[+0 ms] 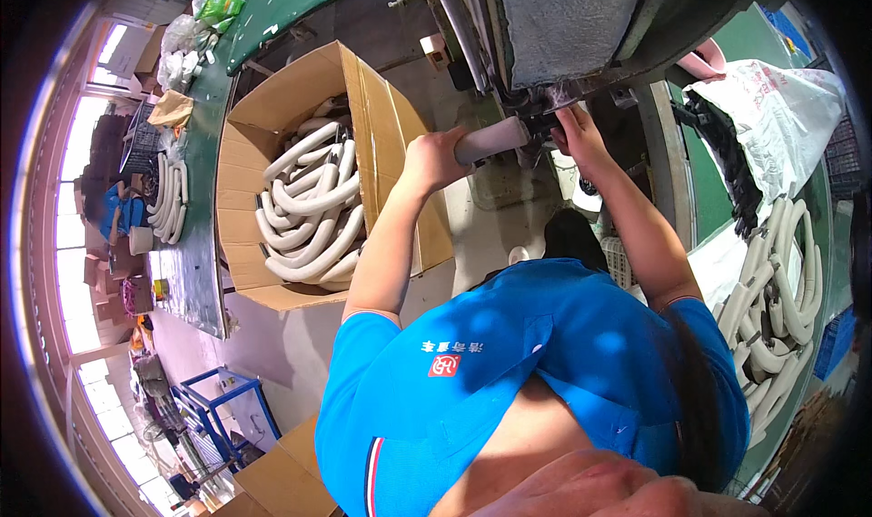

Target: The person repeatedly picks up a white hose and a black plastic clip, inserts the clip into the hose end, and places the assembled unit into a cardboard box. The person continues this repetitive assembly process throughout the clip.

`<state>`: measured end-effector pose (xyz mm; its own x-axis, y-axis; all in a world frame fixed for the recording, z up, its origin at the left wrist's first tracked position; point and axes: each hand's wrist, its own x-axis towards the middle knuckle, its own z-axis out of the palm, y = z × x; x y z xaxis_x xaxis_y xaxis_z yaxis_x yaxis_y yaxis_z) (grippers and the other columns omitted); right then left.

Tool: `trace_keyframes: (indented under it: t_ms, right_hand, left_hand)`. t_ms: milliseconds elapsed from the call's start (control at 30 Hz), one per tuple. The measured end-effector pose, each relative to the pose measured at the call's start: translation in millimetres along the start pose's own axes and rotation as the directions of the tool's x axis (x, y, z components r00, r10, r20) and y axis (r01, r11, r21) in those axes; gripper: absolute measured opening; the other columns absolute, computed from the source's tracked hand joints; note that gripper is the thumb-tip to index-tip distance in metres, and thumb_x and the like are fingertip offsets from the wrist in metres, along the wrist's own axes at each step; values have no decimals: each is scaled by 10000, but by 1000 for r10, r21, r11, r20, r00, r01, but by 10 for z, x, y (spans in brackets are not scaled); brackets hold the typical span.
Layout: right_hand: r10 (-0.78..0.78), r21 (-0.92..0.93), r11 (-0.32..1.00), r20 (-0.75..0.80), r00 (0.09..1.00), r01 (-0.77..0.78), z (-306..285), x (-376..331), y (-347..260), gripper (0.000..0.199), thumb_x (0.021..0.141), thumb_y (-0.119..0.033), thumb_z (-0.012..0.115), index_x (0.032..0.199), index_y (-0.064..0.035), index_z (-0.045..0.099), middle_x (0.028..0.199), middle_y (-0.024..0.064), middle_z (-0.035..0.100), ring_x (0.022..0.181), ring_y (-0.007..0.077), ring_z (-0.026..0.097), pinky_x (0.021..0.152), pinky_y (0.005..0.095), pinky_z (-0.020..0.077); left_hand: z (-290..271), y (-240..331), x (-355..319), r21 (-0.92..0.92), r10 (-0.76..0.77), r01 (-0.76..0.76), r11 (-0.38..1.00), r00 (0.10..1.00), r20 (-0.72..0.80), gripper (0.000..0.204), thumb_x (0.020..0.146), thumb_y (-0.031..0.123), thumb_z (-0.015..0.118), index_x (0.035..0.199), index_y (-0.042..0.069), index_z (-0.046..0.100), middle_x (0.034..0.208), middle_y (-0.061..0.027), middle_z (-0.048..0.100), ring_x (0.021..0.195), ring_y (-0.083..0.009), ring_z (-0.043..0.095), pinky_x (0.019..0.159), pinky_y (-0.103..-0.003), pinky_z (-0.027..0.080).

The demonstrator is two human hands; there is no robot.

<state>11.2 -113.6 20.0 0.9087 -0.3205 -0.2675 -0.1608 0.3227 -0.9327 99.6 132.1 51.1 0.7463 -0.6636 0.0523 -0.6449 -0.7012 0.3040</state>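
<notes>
My left hand [436, 161] is closed around one end of a light grey foam-covered tube [495, 142], which points right and slightly up toward a machine [570, 31]. At the tube's far end, under the machine head, dark fittings show. My right hand [582, 141] is up against these fittings with its fingers curled; what they grip is hidden. Left of my left hand stands an open cardboard box [386, 108] holding several curved grey foam-covered tubes [313, 199].
On the right, a green table [708, 190] carries more foam-covered tubes [772, 290], black parts [727, 154] and a white sack [772, 122]. Another green table [204, 235] runs along the left, with tubes and bags on it. A blue-framed cart [222, 408] stands at lower left.
</notes>
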Motion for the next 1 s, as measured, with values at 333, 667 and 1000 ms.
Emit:
trace_keyframes:
  t_ms: [333,667,1000]
  right_hand:
    - [-21,-1,1000,2,1000,21,64,16,73,304,964,-411,488,1096,-151,573,790,-94,511,624,6,438,538,175,363]
    - [-117,-48,992,-64,991,114,136,-14,-228,298,927,-361,548,978,-68,553,747,-6,503,594,74,481,541,185,400]
    - [-76,-47,996,50,996,78,-284,-278,-216,266,970,-298,480,992,-52,578,573,-57,379,450,19,310,400,191,213]
  left_hand:
    - [-111,68,-48,14,-82,81,997,986,144,543,633,284,703,1147,132,615,914,-181,668,870,-338,647,781,-420,518]
    - [-344,147,-59,-68,-50,56,996,995,83,485,664,312,696,1111,137,626,874,-193,665,830,-358,647,731,-441,523]
    - [-1155,-423,-1380,-111,-141,111,988,936,-323,445,589,76,743,1013,29,615,904,-160,662,865,-300,638,761,-377,493]
